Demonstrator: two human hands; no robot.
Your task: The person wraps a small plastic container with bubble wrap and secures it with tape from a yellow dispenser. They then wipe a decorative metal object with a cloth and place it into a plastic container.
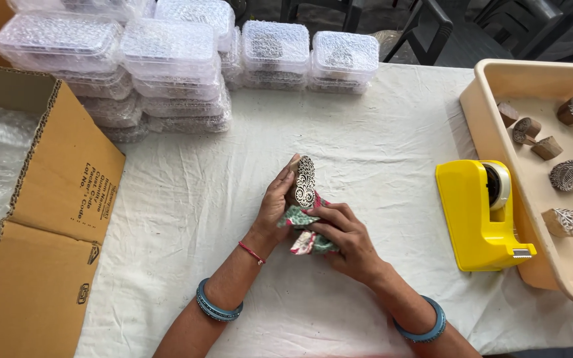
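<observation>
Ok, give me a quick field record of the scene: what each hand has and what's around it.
left hand: holds carved wooden block upright, pattern face toward camera
right hand: holds patterned cloth against the block's lower part
surface: white tablecloth
right side: yellow tape dispenser; beige tray with more carved blocks
far edge: stacked clear plastic boxes
left side: open cardboard box

Yellow tape dispenser (477, 215) right of centre on white cloth (379, 132). Beige tray (492, 126) just beside it holds carved blocks (568, 176). Stacked clear boxes (167, 59) at far edge; open carton (54, 199) left.
</observation>
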